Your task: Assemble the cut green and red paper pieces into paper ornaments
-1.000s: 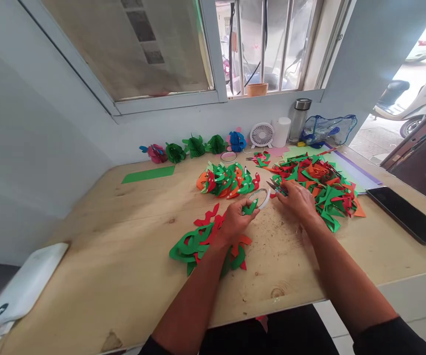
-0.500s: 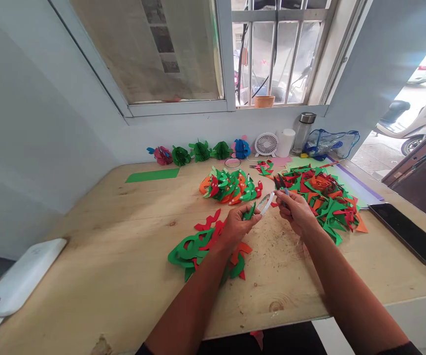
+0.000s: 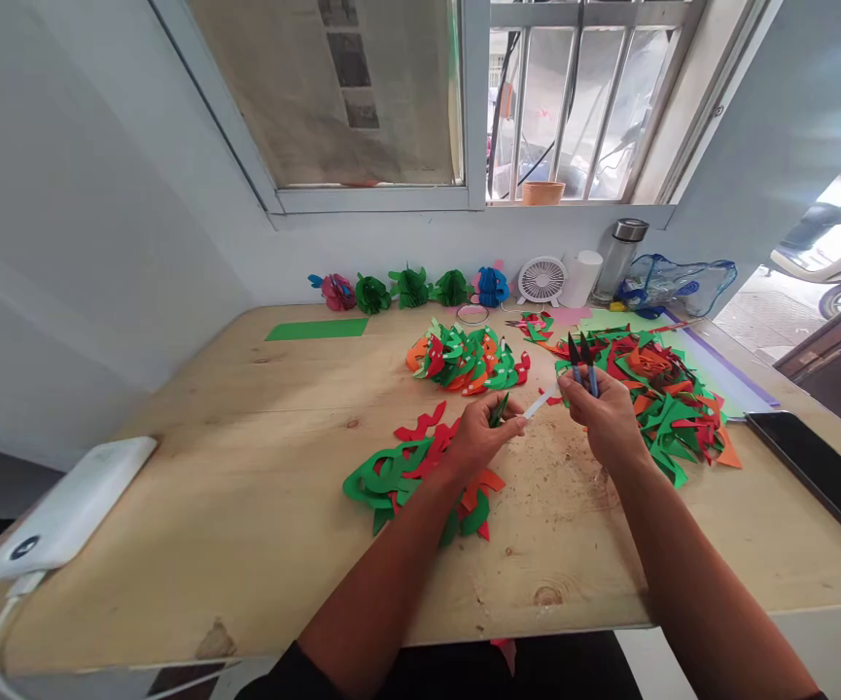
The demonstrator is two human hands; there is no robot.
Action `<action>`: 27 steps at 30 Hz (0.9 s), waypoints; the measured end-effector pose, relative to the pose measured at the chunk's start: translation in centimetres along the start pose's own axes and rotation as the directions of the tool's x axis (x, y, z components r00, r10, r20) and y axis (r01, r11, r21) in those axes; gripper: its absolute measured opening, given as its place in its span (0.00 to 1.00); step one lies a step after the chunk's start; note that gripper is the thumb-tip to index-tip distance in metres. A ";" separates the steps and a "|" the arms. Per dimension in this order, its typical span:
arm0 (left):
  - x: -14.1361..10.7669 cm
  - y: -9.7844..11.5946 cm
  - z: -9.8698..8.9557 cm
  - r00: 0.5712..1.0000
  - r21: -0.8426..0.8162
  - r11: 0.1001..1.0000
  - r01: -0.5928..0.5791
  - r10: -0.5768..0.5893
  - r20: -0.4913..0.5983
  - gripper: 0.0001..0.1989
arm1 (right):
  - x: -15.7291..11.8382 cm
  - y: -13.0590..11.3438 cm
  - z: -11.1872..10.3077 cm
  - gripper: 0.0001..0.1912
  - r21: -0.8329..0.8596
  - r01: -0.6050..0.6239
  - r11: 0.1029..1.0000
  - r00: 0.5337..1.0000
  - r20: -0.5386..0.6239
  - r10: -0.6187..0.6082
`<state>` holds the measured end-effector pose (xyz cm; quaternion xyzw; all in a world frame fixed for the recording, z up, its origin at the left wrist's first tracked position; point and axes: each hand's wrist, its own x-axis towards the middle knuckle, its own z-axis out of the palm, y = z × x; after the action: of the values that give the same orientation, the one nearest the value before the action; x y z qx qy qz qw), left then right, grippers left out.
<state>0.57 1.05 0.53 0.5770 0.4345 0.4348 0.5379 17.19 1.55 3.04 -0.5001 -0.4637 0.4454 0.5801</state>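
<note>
My left hand is closed with a folded green paper piece between its fingers. Thumb and finger also pinch one end of a narrow white strip, which looks like tape. My right hand is closed around small snips with dark blades pointing up and apart. Its fingertips are at the strip's other end; whether they grip it is hard to tell. Under my left wrist lies a loose pile of green, red and orange paper cut-outs. Beyond my hands sit curved cut-outs with white patches.
A heap of paper scraps lies right of my right hand, with a phone beyond. Folded paper figures, a fan and a glass bottle line the wall. A white power bank is at the left edge.
The white strip, curved before, is now straight between my hands. My right hand has drawn slightly rightward, and the snips' blades point more upward. The view has shifted a little.
</note>
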 end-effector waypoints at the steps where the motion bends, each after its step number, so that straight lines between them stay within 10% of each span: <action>1: 0.0 0.1 0.0 1.000 -0.002 1.000 -0.015 0.015 0.002 0.13 | 0.0 0.0 0.0 0.15 -0.045 0.032 0.998 0.999 -0.017 -0.033; 14: -0.5 -0.5 0.0 0.985 0.258 0.952 -0.167 0.149 0.086 0.21 | -0.5 -0.3 0.1 0.15 -0.625 0.314 0.715 0.910 -0.018 -0.414; 23: -0.2 0.1 -0.5 0.994 0.058 0.994 -0.097 0.094 0.053 0.20 | 0.2 0.2 -0.2 0.17 -0.563 0.223 0.796 0.936 -0.106 -0.337; 27: 0.1 -0.1 -0.9 0.998 -0.079 0.995 -0.063 0.061 -0.019 0.20 | 0.5 0.3 -0.5 0.22 -0.308 0.090 0.947 0.988 -0.091 -0.124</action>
<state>-0.31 1.36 0.51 0.5647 0.4030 0.4730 0.5432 17.72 1.96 2.78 -0.5809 -0.5206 0.3086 0.5444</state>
